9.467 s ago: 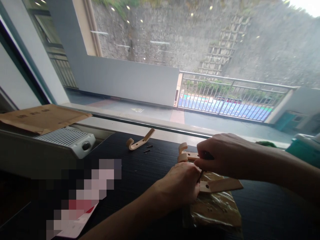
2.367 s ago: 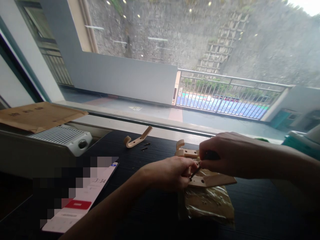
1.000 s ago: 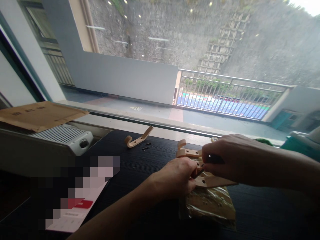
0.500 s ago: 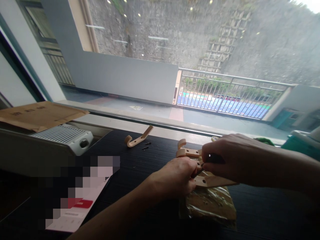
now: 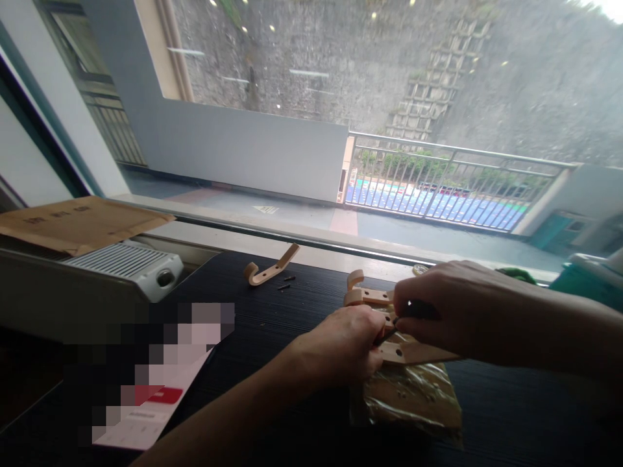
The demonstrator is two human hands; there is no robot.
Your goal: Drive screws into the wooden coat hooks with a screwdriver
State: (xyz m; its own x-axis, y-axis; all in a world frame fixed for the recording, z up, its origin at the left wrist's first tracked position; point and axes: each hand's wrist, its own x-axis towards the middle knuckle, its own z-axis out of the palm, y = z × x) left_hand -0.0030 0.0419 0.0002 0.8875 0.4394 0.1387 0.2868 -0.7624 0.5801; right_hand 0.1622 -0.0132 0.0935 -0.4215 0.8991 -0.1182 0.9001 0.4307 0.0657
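My right hand (image 5: 457, 308) is closed around the dark handle of a screwdriver (image 5: 419, 310). Its thin shaft slants down and left to the fingertips of my left hand (image 5: 345, 334). That hand is closed over a pale wooden hook (image 5: 400, 352), hiding its curved end; the tool's tip is hidden there too. Just behind lies another wooden hook (image 5: 374, 296) with its curl to the left, and part of a third shows between my hands. Under them is a wooden piece in clear plastic wrap (image 5: 413, 399).
A loose wooden hook (image 5: 265, 272) lies on the black table (image 5: 263, 324) beside two dark screws (image 5: 286, 283). At left are a phone-like screen (image 5: 156, 415), partly pixelated, and a brown envelope (image 5: 87, 224) on a white slatted device (image 5: 121, 263). A tape roll (image 5: 419, 269) sits behind my right hand.
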